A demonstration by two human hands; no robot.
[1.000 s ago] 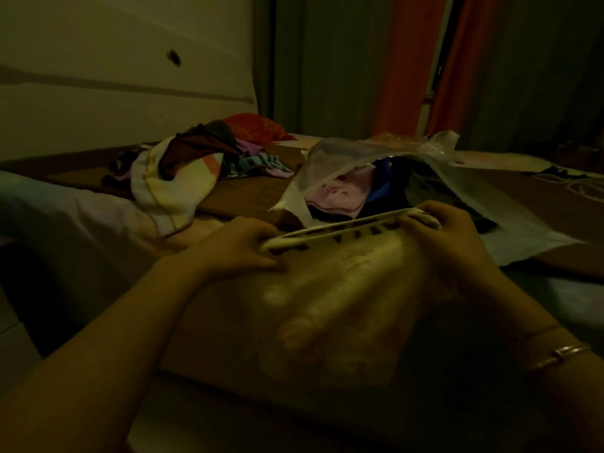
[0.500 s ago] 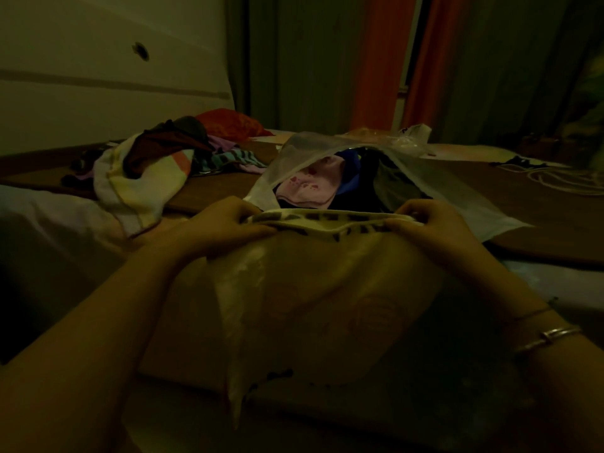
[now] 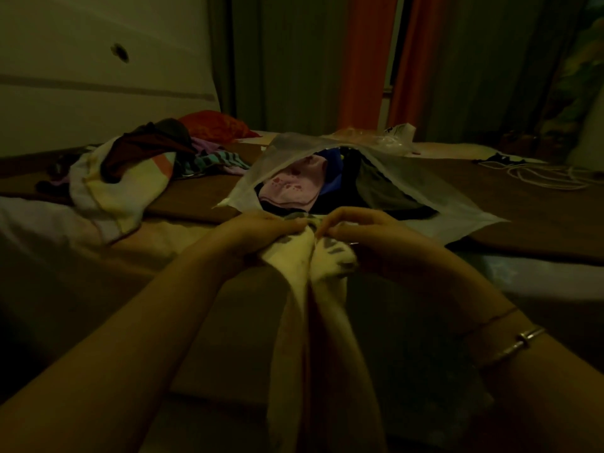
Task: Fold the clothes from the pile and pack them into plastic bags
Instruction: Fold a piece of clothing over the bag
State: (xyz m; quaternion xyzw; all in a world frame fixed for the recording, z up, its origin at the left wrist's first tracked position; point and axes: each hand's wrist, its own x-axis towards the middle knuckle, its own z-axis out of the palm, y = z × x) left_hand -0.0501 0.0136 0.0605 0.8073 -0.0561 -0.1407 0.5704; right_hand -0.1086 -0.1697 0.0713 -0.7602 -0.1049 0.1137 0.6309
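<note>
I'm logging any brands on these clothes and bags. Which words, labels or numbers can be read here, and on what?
None can be read.
Dark block marks on the band of the cream garment that both hands bunch together: too blurred and crumpled to read.
Small dark print on the crumpled plastic behind the clear plastic bag: too small to read.

place: my dim bedroom at home | cues: bed [image 3: 202, 204] under my clothes pile [image 3: 137, 165], orange curtains [image 3: 359, 60], white wardrobe [image 3: 98, 60]
</note>
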